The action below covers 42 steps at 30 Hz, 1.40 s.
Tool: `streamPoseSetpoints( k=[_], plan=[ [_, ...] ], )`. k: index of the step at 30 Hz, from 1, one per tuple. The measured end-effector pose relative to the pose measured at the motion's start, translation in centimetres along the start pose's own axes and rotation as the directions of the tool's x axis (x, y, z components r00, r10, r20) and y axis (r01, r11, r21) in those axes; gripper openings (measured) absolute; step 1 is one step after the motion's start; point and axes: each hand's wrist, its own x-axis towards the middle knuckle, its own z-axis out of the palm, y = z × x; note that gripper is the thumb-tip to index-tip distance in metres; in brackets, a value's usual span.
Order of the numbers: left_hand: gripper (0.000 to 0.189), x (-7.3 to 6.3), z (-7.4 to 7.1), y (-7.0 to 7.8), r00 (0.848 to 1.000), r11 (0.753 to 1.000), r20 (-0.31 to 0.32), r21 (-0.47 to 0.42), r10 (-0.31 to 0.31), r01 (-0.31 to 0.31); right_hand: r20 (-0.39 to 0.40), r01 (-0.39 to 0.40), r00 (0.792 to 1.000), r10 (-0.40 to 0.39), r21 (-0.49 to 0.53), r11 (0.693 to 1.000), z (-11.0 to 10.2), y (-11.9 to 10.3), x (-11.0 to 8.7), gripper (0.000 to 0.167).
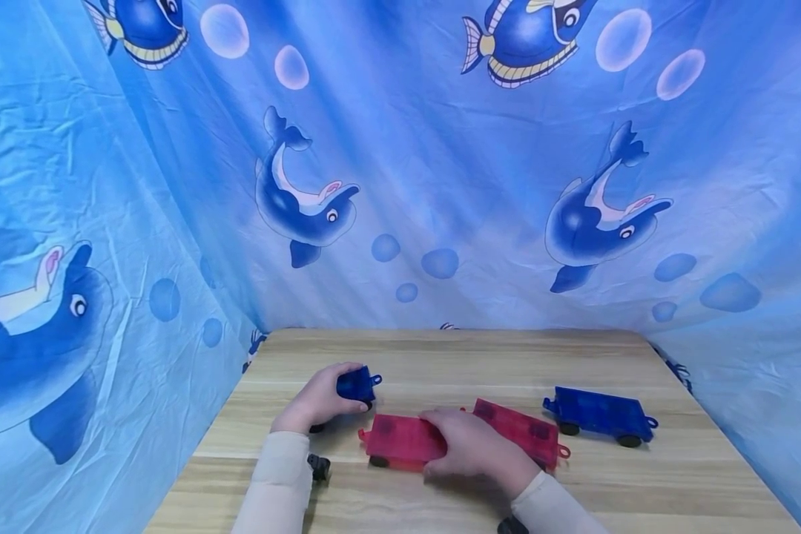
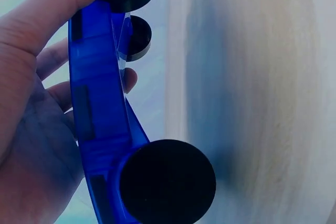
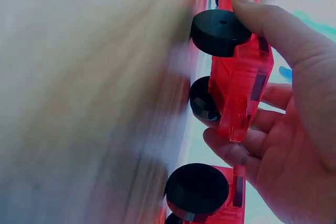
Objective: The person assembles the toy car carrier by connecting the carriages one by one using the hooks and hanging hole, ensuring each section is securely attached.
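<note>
My left hand (image 1: 320, 404) holds a translucent blue toy train wagon (image 1: 355, 386) at the left of the table, thumb on its near side. In the left wrist view, the blue wagon (image 2: 100, 87) shows its black wheels, with the fingers behind its far side. Near the middle, my right hand (image 1: 470, 445) grips a red toy train wagon (image 1: 397, 437) by its right end. The right wrist view shows the thumb across this red wagon (image 3: 231, 82) and fingers on its other side. A second red wagon (image 1: 517, 426) stands behind my right hand, partly covered by it.
Another blue wagon (image 1: 601, 415) stands at the right of the wooden table (image 1: 427, 356), its hook to the left and its ring to the right. A blue curtain (image 1: 400, 148) printed with dolphins and fish hangs behind the table and along its sides.
</note>
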Motion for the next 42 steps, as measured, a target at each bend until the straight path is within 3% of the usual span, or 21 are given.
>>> streamPoseSetpoints(
  k=[15,26,42],
  plan=[
    [0.087,-0.3,-1.2,-0.2,0.999,0.999,-0.042,-0.047,-0.014,0.012,-0.093,-0.066,0.994,0.059,-0.074,0.995,-0.1,0.7,1.9,0.088],
    [0.085,-0.6,-0.8,0.4,1.0,0.999,0.002,-0.024,-0.026,0.026,-0.148,-0.146,0.98,0.134,-0.071,0.987,0.0,1.6,2.0,0.089],
    [0.081,-0.1,0.3,-0.1,0.998,1.0,0.059,0.007,-0.021,0.02,-0.15,-0.161,0.977,0.152,-0.055,0.985,-0.2,1.7,2.0,0.091]
  ],
)
